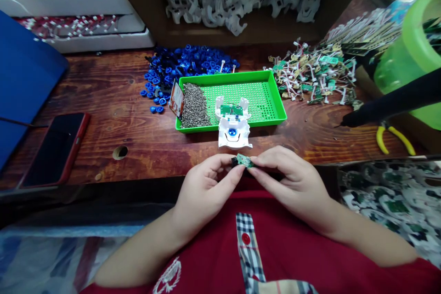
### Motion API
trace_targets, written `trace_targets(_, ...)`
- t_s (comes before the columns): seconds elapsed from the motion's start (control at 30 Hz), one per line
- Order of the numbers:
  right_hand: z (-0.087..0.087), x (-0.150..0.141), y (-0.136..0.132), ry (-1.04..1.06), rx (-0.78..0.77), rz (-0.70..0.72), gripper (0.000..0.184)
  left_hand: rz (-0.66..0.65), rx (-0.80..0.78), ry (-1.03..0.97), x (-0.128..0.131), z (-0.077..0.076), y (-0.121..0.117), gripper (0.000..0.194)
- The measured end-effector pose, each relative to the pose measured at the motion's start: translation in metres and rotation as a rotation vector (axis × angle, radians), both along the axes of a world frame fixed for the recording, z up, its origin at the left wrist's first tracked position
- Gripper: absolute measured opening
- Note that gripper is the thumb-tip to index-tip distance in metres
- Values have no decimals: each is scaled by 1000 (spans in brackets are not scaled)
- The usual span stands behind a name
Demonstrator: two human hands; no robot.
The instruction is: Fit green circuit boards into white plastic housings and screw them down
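2 hands, left (210, 181) and right (292, 183), pinch 1 board (244, 161) between fingertips, partly covering it; its black end (234, 161) is hard to make out.

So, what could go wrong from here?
The small circuit board sits in just the fingertips of your left hand and right hand, so it might slip. The white shell at the near edge of the green tray could tip if bumped, and a knocked tray might spill its small metal pieces.
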State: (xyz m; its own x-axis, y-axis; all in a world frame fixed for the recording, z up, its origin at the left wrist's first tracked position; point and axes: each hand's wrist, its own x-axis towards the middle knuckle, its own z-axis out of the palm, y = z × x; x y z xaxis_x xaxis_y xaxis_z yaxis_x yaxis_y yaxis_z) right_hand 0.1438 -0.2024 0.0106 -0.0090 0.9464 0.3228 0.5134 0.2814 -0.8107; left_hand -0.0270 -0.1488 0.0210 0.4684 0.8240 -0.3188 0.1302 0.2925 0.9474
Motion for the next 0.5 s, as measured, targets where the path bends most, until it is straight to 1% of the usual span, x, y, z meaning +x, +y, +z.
trace_targets(0.1, -3, -3, -2, -18, 79, -16, 26, 34, -98, -83, 1, 1, 1, 10)
trace_targets(0.23, -4, -7, -4, -48, 128, -30, 35, 58, -232, -231, 3, -1, 3, 9)
trace_targets(0.37, -5, -10, -5, -75, 194, -55, 41, 76, -269, -324, 3, -6, 1, 8)
trace_targets(0.5, -8, -13, -4, -111, 212, -84, 44, 117, -270, -352, 5, -8, 0, 10)
